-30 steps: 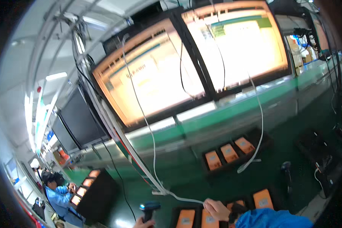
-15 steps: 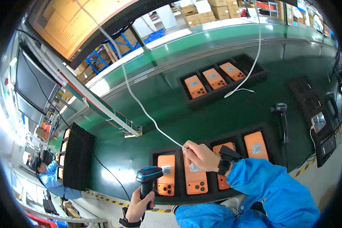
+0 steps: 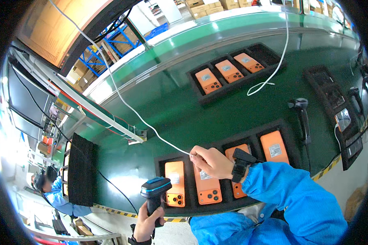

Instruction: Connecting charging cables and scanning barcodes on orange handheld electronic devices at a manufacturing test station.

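Green bench (image 3: 241,116), scanner (image 3: 155,188) in left hand (image 3: 148,222), clearer now

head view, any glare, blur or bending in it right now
Head view: white glare sits on the bench, left of the held scanner; head view: toward the left rim it is washed out, and the corners are black; head view: the bench's edges bow; head view: the phones and right hand look fairly sharp.
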`<state>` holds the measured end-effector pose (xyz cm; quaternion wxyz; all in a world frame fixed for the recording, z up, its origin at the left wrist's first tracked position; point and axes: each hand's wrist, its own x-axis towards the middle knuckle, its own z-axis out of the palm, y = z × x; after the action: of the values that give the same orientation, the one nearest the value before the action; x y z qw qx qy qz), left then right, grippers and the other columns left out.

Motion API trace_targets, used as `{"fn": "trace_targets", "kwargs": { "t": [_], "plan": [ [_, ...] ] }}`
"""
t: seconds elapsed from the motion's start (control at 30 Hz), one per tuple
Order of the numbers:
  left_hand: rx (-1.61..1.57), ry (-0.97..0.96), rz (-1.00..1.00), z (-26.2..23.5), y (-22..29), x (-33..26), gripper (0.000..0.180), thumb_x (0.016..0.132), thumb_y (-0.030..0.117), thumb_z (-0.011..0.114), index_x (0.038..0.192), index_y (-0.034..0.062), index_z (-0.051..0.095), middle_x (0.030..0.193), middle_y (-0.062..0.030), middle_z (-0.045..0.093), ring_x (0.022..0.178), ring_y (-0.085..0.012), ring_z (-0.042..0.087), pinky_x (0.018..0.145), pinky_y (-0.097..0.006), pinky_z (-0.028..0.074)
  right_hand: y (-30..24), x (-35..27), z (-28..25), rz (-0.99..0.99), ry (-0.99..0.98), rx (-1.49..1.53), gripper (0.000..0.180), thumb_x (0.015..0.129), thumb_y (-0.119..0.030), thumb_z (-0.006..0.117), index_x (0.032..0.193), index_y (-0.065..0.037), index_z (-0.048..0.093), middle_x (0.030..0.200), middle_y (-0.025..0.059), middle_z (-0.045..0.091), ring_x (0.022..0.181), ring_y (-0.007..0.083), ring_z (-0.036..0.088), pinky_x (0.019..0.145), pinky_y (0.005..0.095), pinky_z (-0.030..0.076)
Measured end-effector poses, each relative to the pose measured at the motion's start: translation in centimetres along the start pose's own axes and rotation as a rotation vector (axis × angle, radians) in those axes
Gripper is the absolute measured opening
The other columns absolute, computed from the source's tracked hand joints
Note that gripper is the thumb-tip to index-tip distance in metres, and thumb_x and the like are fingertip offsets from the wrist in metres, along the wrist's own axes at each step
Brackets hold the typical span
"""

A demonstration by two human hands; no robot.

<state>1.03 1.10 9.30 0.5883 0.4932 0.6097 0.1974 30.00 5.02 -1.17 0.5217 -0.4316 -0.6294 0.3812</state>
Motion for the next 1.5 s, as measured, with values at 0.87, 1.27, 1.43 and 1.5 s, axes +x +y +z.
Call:
{"fn": "trace_targets", "kwargs": {
  "t": [0.87,1.27,1.43,1.5],
  "plan": [
    [1.118,0.592,0.84,6.3,-3.9,12.3,0.067,0.071,0.041,0.075,0.129,0.0145,0.056,0.121,-0.0094,0.061,0.124,-0.0342,0.045,0.097,-0.054,0.037,1.5,0.0,1.1,-0.102,0.0,-0.017,0.021,0.095,-0.016,0.063,0.111,-0.007,0.074,0.108,0.0106,0.074,0.09,0.0181,0.072,0.08,0.0305,0.055],
    [0.523,0.427,1.05,9.7,-0.7,6.3,0.071,0.062,0.016,0.083,0.126,0.0096,0.053,0.131,-0.0217,0.048,0.117,-0.0426,0.053,0.094,-0.047,0.049,-0.9,-0.8,0.3,0.183,0.125,0.365,0.018,0.09,-0.008,0.072,0.104,0.003,0.073,0.092,0.009,0.073,0.085,0.0129,0.069,0.077,0.0257,0.055],
    [0.562,0.379,1.205,9.7,-1.3,7.9,0.065,0.067,0.025,0.084,0.123,0.0074,0.058,0.126,-0.0193,0.057,0.11,-0.0372,0.06,0.087,-0.043,0.054,-2.8,-0.8,0.5,0.22,0.236,0.419,0.015,0.093,-0.012,0.07,0.097,0.002,0.068,0.085,0.008,0.071,0.079,0.0118,0.068,0.073,0.0272,0.055],
    [0.553,0.409,1.199,10.0,-1.3,8.1,0.061,0.065,0.023,0.086,0.118,0.0084,0.062,0.124,-0.0168,0.058,0.109,-0.0356,0.062,0.089,-0.042,0.054,-2.3,-0.8,0.7,0.208,0.234,0.422,0.017,0.095,-0.015,0.069,0.095,0.002,0.066,0.087,0.007,0.07,0.077,0.011,0.066,0.07,0.0263,0.055]
  ]
}}
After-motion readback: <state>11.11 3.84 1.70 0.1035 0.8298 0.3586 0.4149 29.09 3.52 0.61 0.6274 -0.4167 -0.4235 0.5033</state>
